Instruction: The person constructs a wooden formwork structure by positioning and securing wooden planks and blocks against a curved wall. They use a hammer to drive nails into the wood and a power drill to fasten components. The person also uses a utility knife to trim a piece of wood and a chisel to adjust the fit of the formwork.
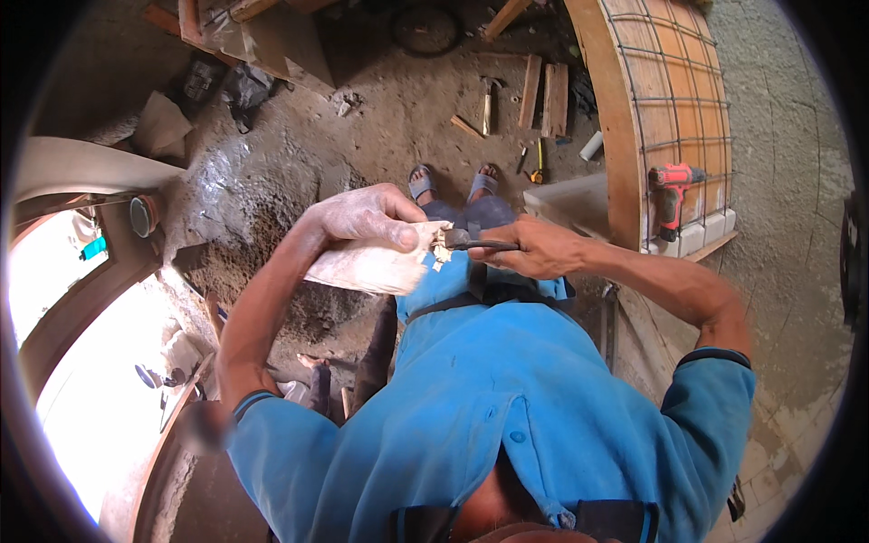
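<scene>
Head view, looking down: left hand [367,217] clamped over the top of a pale, rough-cut wedge of wood [367,265], apparently steadying it at waist height against the tool. Right hand [534,247], just beside it, is closed in a fist round a dark metal-handled tool [475,242] whose tip meets the wedge's end, where pale chips [441,258] cling. Tool head is hidden by fingers and chips, so its kind is unclear; a red cordless drill [672,188] rests well beyond the right hand.
</scene>
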`<state>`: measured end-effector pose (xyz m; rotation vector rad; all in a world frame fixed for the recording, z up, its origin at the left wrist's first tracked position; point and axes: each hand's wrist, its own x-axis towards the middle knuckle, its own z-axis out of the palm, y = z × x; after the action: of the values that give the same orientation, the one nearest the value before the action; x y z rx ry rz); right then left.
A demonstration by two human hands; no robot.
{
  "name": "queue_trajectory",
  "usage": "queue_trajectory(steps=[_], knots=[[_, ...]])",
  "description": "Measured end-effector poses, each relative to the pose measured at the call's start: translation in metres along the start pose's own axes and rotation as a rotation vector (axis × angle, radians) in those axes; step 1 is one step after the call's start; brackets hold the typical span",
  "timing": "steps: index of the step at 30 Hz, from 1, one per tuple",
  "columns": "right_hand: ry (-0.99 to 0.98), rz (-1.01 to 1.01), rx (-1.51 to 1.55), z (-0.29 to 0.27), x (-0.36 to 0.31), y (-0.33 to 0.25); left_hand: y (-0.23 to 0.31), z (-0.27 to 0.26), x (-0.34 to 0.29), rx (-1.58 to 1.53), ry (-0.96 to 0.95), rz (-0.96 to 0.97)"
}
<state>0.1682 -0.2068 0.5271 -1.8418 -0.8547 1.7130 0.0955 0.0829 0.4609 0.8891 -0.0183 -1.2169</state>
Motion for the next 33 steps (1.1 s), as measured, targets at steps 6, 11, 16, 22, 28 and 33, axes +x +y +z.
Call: queue_trajectory(steps=[6,11,16,22,28,33], knots=[[0.618,-0.542,-0.32,-0.004,0.043,0.042,-0.065,0.001,0.035,-0.224,0.293,0.447],[0.434,0.044,-0.044,-0.018,0.026,0.035,-0.024,-0.007,-0.025,-0.113,0.437,0.195],[0.11,-0.013,-0.094,-0.004,0.035,0.025,-0.018,-0.007,-0.02,-0.191,0.326,0.213],[-0.025,-0.002,0.161,-0.015,0.038,0.03,-0.013,0.019,-0.011,0.001,0.365,0.242],[0.239,0.08,0.67,-0.038,0.024,0.036,-0.012,0.017,-0.012,0.352,0.484,-0.014],[0.237,0.009,0.628,-0.066,0.012,0.04,0.003,0.026,-0.004,0.136,0.719,0.041]])
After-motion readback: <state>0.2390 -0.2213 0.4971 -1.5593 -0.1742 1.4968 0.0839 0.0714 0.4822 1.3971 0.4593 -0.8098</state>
